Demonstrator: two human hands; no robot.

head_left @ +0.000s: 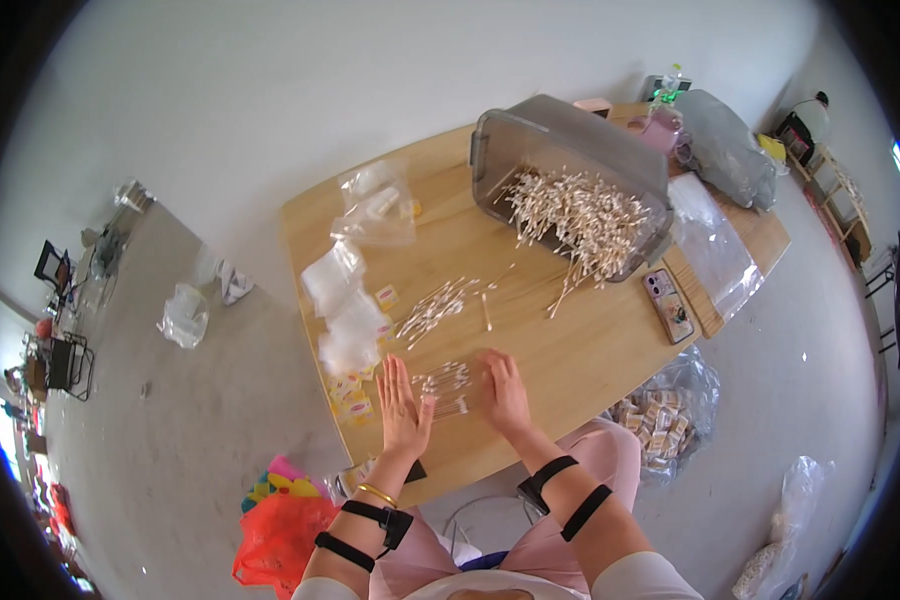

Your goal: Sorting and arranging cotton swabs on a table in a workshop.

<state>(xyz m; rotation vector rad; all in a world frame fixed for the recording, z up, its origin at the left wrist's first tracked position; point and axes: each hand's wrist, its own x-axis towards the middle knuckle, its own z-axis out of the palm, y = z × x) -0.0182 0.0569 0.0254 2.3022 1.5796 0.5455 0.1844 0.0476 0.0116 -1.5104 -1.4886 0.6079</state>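
My left hand (pixel 402 405) and my right hand (pixel 505 392) lie flat on the wooden table (pixel 560 350), fingers spread, one on each side of a small clear packet of cotton swabs (pixel 446 385). Both hands touch the packet's edges. A loose pile of cotton swabs (pixel 432 310) lies just beyond it. Further back, a grey plastic bin (pixel 570 185) is tipped on its side with a large heap of swabs (pixel 580 215) spilling out. Small yellow and pink labels (pixel 350 395) sit by my left hand.
Clear plastic bags (pixel 348 300) lie along the table's left edge. A phone (pixel 668 305) and a clear sheet (pixel 715 250) lie at the right. A bag of small packs (pixel 660 415) sits on the floor at the right, and coloured bags (pixel 280 520) at the lower left.
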